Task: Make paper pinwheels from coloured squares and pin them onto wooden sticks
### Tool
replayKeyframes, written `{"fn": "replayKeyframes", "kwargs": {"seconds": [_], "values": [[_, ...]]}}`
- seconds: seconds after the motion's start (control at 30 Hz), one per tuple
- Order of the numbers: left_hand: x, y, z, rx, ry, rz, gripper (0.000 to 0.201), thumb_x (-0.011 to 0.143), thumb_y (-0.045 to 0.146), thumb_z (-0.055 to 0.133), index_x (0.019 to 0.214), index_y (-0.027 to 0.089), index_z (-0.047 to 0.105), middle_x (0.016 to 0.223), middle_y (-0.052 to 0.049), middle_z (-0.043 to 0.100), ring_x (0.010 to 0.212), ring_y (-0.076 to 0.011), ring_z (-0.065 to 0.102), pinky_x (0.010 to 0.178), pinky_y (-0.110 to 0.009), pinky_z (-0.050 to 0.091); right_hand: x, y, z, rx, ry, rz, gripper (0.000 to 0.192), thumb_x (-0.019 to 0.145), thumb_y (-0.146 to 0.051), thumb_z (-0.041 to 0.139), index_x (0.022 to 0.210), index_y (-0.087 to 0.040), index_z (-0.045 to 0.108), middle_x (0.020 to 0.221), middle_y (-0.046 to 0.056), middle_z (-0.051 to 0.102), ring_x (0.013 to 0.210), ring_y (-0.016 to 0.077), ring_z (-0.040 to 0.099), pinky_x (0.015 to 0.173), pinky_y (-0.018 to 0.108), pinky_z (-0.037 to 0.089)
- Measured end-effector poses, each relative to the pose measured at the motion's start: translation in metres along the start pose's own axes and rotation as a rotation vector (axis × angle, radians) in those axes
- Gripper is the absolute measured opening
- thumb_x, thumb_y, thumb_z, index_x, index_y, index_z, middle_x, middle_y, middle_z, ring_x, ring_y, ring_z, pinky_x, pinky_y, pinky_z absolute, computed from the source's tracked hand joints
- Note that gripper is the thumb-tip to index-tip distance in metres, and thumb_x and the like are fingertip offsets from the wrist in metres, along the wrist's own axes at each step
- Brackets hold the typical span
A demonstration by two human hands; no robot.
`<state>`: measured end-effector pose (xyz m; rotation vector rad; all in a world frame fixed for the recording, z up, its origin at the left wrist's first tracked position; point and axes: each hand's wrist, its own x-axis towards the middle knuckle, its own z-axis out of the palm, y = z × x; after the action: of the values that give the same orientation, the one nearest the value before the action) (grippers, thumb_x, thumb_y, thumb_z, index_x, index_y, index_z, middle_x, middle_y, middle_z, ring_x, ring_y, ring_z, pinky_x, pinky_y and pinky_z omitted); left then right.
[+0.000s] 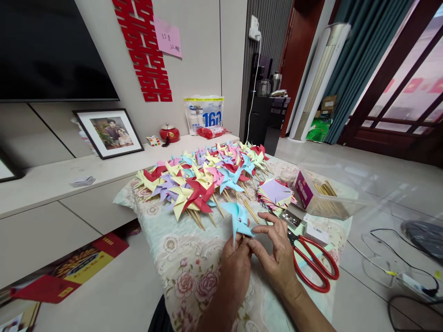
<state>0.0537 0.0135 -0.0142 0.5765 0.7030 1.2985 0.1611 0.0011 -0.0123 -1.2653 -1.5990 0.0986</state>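
Observation:
A light blue paper pinwheel [238,219] is held between both hands over a table with a floral cloth [180,249]. My left hand [236,266] grips it from below at its lower edge. My right hand [277,249] pinches its right side with thumb and forefinger. Behind them lies a big heap of finished pinwheels [204,177] in red, yellow, pink, purple and blue, on wooden sticks. A stack of cut coloured paper squares [276,192] sits just beyond my right hand.
Red-handled scissors [313,260] lie right of my right hand. A clear plastic box [328,191] with wooden sticks stands at the table's right. A low white cabinet [51,184] with a framed photo [109,132] runs along the left. Cables [391,267] lie on the floor.

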Motion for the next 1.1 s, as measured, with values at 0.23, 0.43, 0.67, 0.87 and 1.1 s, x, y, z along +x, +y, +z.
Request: {"fn": "replayKeyframes", "kwargs": {"seconds": [0.23, 0.43, 0.67, 0.87, 1.1], "values": [[0.0003, 0.0011, 0.0020, -0.090, -0.069, -0.088, 0.021, 0.067, 0.021, 0.080, 0.087, 0.017, 0.074, 0.092, -0.006, 0.072, 0.092, -0.0210, 0.068, 0.089, -0.033, 0.051, -0.0004, 0.0005, 0.0027, 0.023, -0.003, 0.033, 0.008, 0.089, -0.027, 0.066, 0.095, -0.024, 0.063, 0.124, 0.011, 0.056, 0.116, 0.0308, 0.048, 0.093, 0.047, 0.041], [0.0018, -0.0025, -0.0021, -0.129, 0.004, -0.073, 0.038, 0.062, 0.016, 0.084, 0.098, 0.020, 0.073, 0.096, -0.004, 0.074, 0.094, -0.0213, 0.069, 0.085, -0.031, 0.052, -0.0004, 0.0027, 0.0044, -0.002, 0.027, 0.014, 0.008, 0.087, -0.026, 0.068, 0.094, -0.024, 0.064, 0.124, 0.010, 0.057, 0.116, 0.0309, 0.049, 0.093, 0.048, 0.041], [0.0004, -0.0068, -0.0035, -0.145, -0.029, -0.111, 0.040, 0.064, 0.016, 0.084, 0.102, 0.019, 0.073, 0.105, -0.008, 0.075, 0.105, -0.0263, 0.068, 0.091, -0.036, 0.053, 0.0006, 0.0015, 0.0047, 0.004, 0.059, -0.012, 0.006, 0.086, -0.025, 0.068, 0.090, -0.024, 0.064, 0.120, 0.010, 0.060, 0.114, 0.0303, 0.051, 0.092, 0.047, 0.042], [-0.0019, -0.0053, 0.0000, -0.136, -0.054, -0.111, 0.033, 0.065, 0.019, 0.085, 0.097, 0.019, 0.076, 0.096, -0.005, 0.075, 0.099, -0.0240, 0.068, 0.088, -0.033, 0.052, 0.0012, 0.0013, 0.0047, 0.006, 0.056, -0.007, 0.005, 0.089, -0.022, 0.065, 0.085, -0.023, 0.063, 0.117, 0.009, 0.062, 0.114, 0.0293, 0.051, 0.093, 0.046, 0.040], [0.0006, -0.0012, -0.0060, 0.032, -0.011, -0.008, 0.030, 0.065, 0.024, 0.084, 0.093, 0.019, 0.076, 0.082, -0.003, 0.072, 0.077, -0.0181, 0.064, 0.070, -0.027, 0.049, -0.0015, 0.0053, 0.0009, 0.064, 0.080, 0.018, 0.010, 0.090, -0.029, 0.063, 0.098, -0.024, 0.065, 0.121, 0.010, 0.061, 0.116, 0.0297, 0.052, 0.095, 0.046, 0.041]]}}
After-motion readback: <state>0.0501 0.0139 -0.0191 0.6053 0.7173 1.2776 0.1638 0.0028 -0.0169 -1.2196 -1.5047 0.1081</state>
